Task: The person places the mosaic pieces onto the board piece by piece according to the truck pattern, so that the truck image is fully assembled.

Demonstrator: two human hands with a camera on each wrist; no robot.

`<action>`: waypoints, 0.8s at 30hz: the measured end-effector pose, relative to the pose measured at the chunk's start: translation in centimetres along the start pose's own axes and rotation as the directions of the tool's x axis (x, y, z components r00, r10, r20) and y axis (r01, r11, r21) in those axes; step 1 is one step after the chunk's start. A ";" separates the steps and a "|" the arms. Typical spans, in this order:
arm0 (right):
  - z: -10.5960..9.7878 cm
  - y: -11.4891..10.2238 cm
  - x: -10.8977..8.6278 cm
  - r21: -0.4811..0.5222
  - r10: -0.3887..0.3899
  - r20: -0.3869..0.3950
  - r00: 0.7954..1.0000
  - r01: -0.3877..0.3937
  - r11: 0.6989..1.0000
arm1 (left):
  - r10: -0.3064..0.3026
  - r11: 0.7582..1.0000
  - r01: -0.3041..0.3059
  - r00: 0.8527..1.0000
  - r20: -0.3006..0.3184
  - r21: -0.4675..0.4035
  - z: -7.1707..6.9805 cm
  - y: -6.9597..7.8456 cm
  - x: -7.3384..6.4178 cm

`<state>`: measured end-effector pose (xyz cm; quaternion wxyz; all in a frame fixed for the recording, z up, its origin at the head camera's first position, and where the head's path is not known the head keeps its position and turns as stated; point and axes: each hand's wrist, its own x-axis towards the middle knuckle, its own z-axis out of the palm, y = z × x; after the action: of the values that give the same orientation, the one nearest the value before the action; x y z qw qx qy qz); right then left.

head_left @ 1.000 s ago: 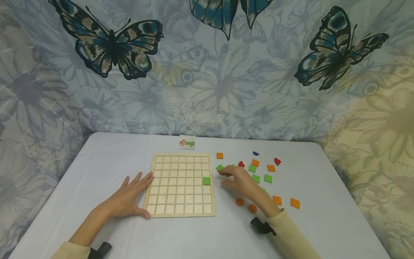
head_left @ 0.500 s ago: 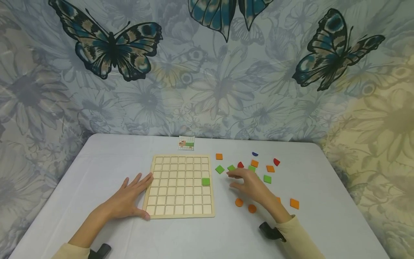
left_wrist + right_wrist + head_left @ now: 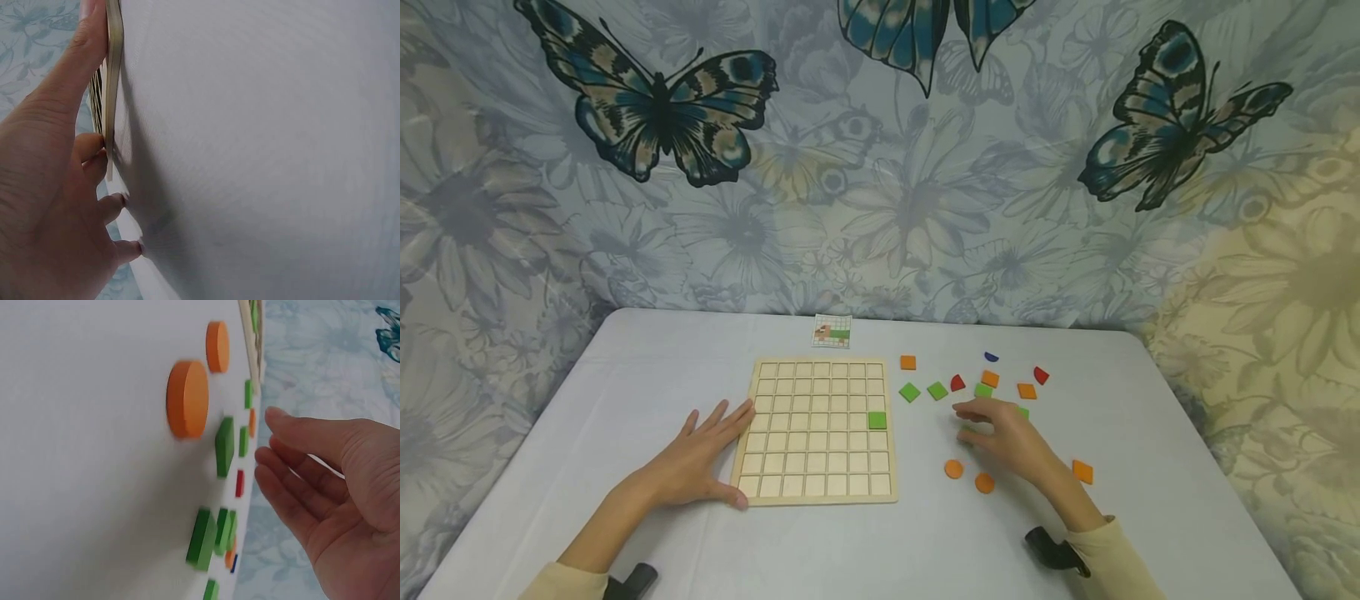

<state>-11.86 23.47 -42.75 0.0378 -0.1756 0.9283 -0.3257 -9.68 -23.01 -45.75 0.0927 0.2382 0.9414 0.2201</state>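
Note:
A wooden grid board [image 3: 892, 467] lies flat, with one green square tile [image 3: 877, 421] in a cell at its right side. My left hand [image 3: 696, 462] rests with fingers spread against the board's left edge, thumb by the near corner. My right hand [image 3: 1011, 437] hovers above the loose tiles right of the board, relaxed, thumb and fingertips apart with nothing between them. Below its fingers in the right wrist view are a green tile [image 3: 225, 447] and another green tile [image 3: 201, 540]. The hand hides some tiles from the head view.
Two green tiles, one of them a diamond-turned tile [image 3: 910, 392], lie near the board. Two orange discs [image 3: 953, 469] sit nearer me. Orange squares [image 3: 1082, 472], red pieces [image 3: 1041, 375] and a blue piece [image 3: 992, 357] are scattered around. A small pattern card [image 3: 832, 332] lies behind the board.
My right hand has moved right, away from the board, uncovering two green tiles and a red piece on its left. The left hand and board stay in place.

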 end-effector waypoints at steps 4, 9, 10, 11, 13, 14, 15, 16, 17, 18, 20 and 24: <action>-0.7 0.7 -0.6 -0.014 -0.033 -0.030 0.999 0.033 0.999 | -0.002 1.000 0.002 1.000 0.004 -0.006 -0.1 0.1 0.0; -1.3 1.7 -1.4 -0.041 -0.060 -0.049 0.997 0.058 0.997 | -0.004 1.000 0.004 1.000 0.007 -0.014 -0.1 0.2 0.0; -1.4 1.9 -1.5 -0.046 -0.060 -0.050 0.997 0.057 0.997 | -0.004 1.000 0.004 1.000 0.008 -0.013 -0.1 0.2 0.0; -1.5 2.1 -1.7 -0.050 -0.058 -0.052 0.997 0.055 0.997 | -0.004 1.000 0.004 1.000 0.008 -0.013 -0.1 0.2 0.1; -1.6 2.3 -2.0 -0.065 -0.053 -0.051 0.997 0.050 0.997 | -0.004 1.000 0.004 1.000 0.010 -0.014 -0.2 0.2 0.1; -1.6 2.4 -2.1 -0.072 -0.050 -0.050 0.997 0.047 0.996 | -0.004 1.000 0.004 1.000 0.011 -0.016 -0.2 0.2 0.1; -1.6 2.5 -2.3 -0.082 -0.049 -0.051 0.998 0.044 0.996 | -0.004 1.000 0.004 1.000 0.011 -0.017 -0.2 0.2 0.1; -1.6 2.6 -2.4 -0.089 -0.047 -0.053 0.997 0.042 0.995 | -0.004 1.000 0.005 1.000 0.011 -0.016 -0.2 0.2 0.0; -1.7 2.7 -2.5 -0.093 -0.045 -0.057 0.997 0.040 0.995 | -0.005 1.000 0.005 1.000 0.011 -0.017 -0.2 0.2 0.0; -1.7 2.8 -2.7 -0.098 -0.046 -0.061 0.997 0.040 0.994 | -0.005 1.000 0.005 1.000 0.011 -0.018 -0.2 0.1 0.0; -1.7 3.0 -2.9 -0.103 -0.043 -0.069 0.997 0.036 0.994 | -0.005 1.000 0.005 1.000 0.009 -0.022 -0.2 0.1 0.0; -1.8 3.5 -3.4 -0.115 -0.026 -0.081 0.996 0.016 0.993 | -0.005 1.000 0.005 1.000 0.008 -0.027 -0.1 0.1 0.0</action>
<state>-10.03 28.21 -43.67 -0.0139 -0.1738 0.9443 -0.2792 -9.69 -23.00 -45.61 0.1002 0.2356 0.9385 0.2316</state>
